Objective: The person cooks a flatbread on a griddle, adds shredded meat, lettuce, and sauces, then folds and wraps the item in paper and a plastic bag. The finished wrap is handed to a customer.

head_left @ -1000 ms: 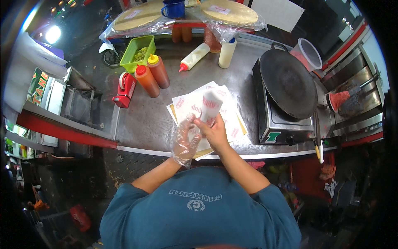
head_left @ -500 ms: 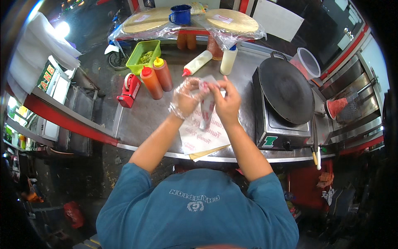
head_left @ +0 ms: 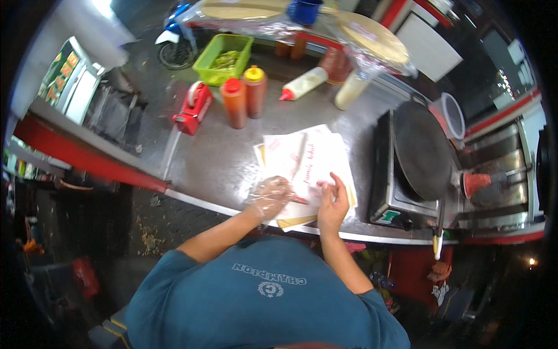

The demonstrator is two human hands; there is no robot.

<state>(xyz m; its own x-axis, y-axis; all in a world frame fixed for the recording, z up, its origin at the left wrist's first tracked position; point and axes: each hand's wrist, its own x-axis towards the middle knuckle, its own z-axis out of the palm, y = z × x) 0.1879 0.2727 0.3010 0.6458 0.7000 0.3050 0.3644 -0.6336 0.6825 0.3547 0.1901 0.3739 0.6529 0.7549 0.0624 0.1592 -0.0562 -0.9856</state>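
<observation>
My left hand (head_left: pixel 272 196), in a clear plastic glove, curls its fingers at the lower end of a narrow roll wrapped in printed white paper (head_left: pixel 299 166). The roll is slightly blurred and what it contains is hidden. It lies along a stack of white sheets with red print (head_left: pixel 334 151), near the counter's front edge. Just right of the roll, my bare right hand (head_left: pixel 335 203) hovers over the sheets, fingers apart and holding nothing. A brown sheet (head_left: pixel 295 221) sticks out beneath the stack.
On the steel counter (head_left: pixel 215 166) stand a red tape dispenser (head_left: pixel 193 110), red and yellow-capped sauce bottles (head_left: pixel 254 93) and a green basket (head_left: pixel 224 58). A white sauce bottle (head_left: pixel 306 83) lies behind the sheets, another (head_left: pixel 351 92) stands beside it. At right is a black griddle (head_left: pixel 422 154).
Both hands have come down toward me from mid-air with the paper-wrapped roll, which now rests on the sheets. My right hand has let go of it. The view has shifted and tilted.
</observation>
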